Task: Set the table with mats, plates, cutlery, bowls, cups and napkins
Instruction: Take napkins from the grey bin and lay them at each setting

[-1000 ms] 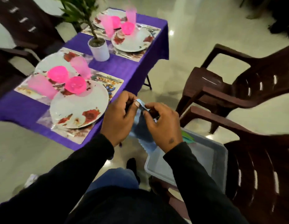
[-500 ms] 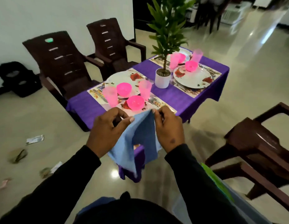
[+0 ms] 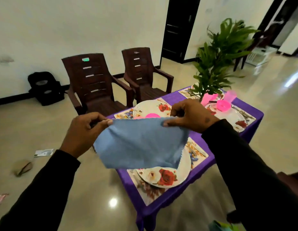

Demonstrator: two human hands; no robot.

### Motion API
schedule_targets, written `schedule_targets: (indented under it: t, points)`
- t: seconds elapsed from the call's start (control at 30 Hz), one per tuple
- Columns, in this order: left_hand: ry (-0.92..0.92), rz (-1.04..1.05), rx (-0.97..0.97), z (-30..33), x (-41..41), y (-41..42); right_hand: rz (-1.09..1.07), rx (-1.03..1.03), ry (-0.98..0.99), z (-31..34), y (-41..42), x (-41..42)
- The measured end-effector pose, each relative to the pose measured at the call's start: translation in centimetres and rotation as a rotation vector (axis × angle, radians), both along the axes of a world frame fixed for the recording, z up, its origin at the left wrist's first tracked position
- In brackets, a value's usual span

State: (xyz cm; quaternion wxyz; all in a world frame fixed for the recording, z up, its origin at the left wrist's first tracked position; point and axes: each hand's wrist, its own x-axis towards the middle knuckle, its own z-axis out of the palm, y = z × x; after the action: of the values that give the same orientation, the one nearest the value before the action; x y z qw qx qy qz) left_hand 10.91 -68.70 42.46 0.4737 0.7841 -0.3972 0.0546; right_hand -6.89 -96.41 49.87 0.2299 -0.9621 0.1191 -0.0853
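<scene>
A matt blue cloth napkin (image 3: 141, 144), finely textured with a pinked edge, is seen against glossy white plates (image 3: 168, 179) printed with red roses. Translucent pink plastic bowls (image 3: 223, 105) and cups (image 3: 230, 96) are shown on floral-printed mats (image 3: 145, 190) with a slight sheen. A purple covering (image 3: 161, 205) is laid over the table. 2 dark brown moulded plastic chairs (image 3: 93, 84) and a highly polished, reflective floor (image 3: 98, 197) are visible.

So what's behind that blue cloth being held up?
Behind the blue cloth, pinched by both hands, the nearest floral plate on its mat shows below, and a pink bowl peeks above. Anything between them is covered.
</scene>
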Motion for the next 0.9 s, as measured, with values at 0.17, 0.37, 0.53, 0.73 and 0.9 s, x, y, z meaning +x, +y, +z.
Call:
schedule_targets:
  t: [0.17, 0.37, 0.53, 0.73, 0.9]
  points:
    - [0.031, 0.133, -0.175, 1.5, 1.8, 0.8, 0.016, 0.051, 0.015, 0.8, -1.1, 2.5]
    - [0.071, 0.172, -0.267, 2.6, 1.7, -1.7, -0.148, 0.166, -0.323, 0.4, -1.1, 5.4]
    - [0.188, 0.152, -0.32, 3.2, 1.4, -4.0, -0.249, 0.167, -0.447, 0.5, -2.0, 7.1]
    - [0.144, 0.294, -0.317, 4.8, 1.4, -5.9, -0.292, 0.216, -0.569, 2.5, -5.5, 7.9]
    - [0.097, 0.347, -0.314, 6.9, 1.7, -6.2, -0.251, 0.305, -0.627, 4.0, -8.1, 9.6]
